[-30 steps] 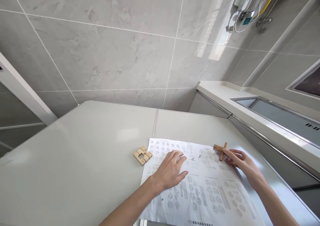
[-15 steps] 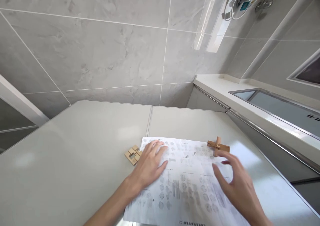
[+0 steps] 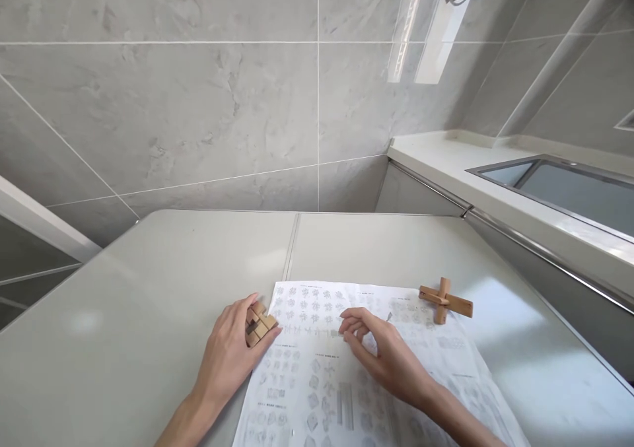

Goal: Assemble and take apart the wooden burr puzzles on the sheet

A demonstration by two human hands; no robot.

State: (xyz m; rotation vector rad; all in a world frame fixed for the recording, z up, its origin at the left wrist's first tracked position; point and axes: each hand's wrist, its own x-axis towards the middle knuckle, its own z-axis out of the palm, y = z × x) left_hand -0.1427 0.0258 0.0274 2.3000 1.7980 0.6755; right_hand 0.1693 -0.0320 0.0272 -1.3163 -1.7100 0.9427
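My left hand point(image 3: 228, 354) lies on the pale table point(image 3: 148, 288), its fingers curled round a bundle of notched wooden puzzle pieces point(image 3: 258, 323) at the left edge of a printed sheet of diagrams point(image 3: 356, 374). My right hand point(image 3: 384, 354) rests over the middle of the sheet, fingers loosely bent and apart, nothing in them. A wooden cross-shaped puzzle point(image 3: 444, 300) stands alone at the sheet's far right corner, well away from both hands.
A grey tiled wall point(image 3: 198, 103) rises behind the table. To the right runs a white counter point(image 3: 446, 163) with a steel sink point(image 3: 569, 189) set into it, behind a metal rail. A seam splits the table top.
My left hand slid left off the sheet and closed on the wooden pieces. My right hand left the cross puzzle and came to the sheet's middle. The view tilted down slightly.
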